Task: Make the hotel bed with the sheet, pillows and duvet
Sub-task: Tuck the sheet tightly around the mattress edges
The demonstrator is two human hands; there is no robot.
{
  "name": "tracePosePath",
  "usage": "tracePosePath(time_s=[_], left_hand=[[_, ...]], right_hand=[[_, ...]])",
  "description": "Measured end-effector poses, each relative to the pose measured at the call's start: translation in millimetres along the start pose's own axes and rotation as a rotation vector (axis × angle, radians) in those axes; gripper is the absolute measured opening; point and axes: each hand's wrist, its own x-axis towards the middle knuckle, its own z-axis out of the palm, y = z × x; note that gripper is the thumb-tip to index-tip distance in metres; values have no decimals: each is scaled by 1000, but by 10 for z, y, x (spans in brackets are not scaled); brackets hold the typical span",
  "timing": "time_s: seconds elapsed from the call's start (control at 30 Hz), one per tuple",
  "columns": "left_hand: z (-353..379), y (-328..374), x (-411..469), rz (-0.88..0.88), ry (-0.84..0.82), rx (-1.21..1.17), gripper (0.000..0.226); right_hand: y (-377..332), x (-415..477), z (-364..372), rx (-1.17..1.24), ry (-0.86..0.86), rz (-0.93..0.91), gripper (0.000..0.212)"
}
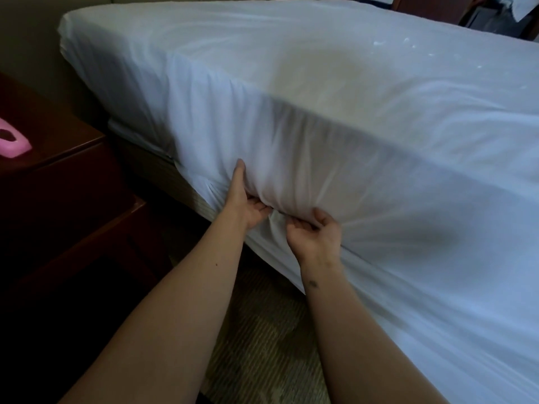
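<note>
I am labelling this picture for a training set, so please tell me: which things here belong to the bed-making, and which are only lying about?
Job in hand:
sheet, pulled over the corner
left hand and right hand, both gripping its gathered edge

Lying about:
pink object
dark wooden nightstand under it

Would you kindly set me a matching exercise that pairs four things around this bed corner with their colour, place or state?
Things:
1. sheet
2. left hand
3. pink object
4. carpet

Descriptions:
A. far left, on the dark wooden cabinet
B. white, gathered into folds at the corner
C. striped beige, lowest in view
D. thumb pointing up, fingers curled into the fabric

Pairs: 1-B; 2-D; 3-A; 4-C
</note>
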Motion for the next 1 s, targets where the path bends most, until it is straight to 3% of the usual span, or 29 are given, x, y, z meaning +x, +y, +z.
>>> tracePosePath(time_s=[0.23,0.4,0.53,0.7,0.83,0.9,1.0], left_hand=[[50,57,115,-19,-72,-25,76],[130,181,231,75,-66,224,70],[120,236,293,99,-51,325,70],[-26,276,354,47,-71,429,84],[-30,286,263,9,-120,475,85],[-50,286,193,2,-87,560,96],[-146,288,123,63,90,802,100]], right_hand=[[27,225,-6,40,-160,-38,53],[71,465,27,9,-398,-17,106],[80,582,-1,-102,-517,-40,100],[141,599,-9,-24,-431,-113,87],[225,462,87,37,-225,-133,50],[273,389,148,-41,-89,-138,41],[367,304,219,-261,110,-130,39]])
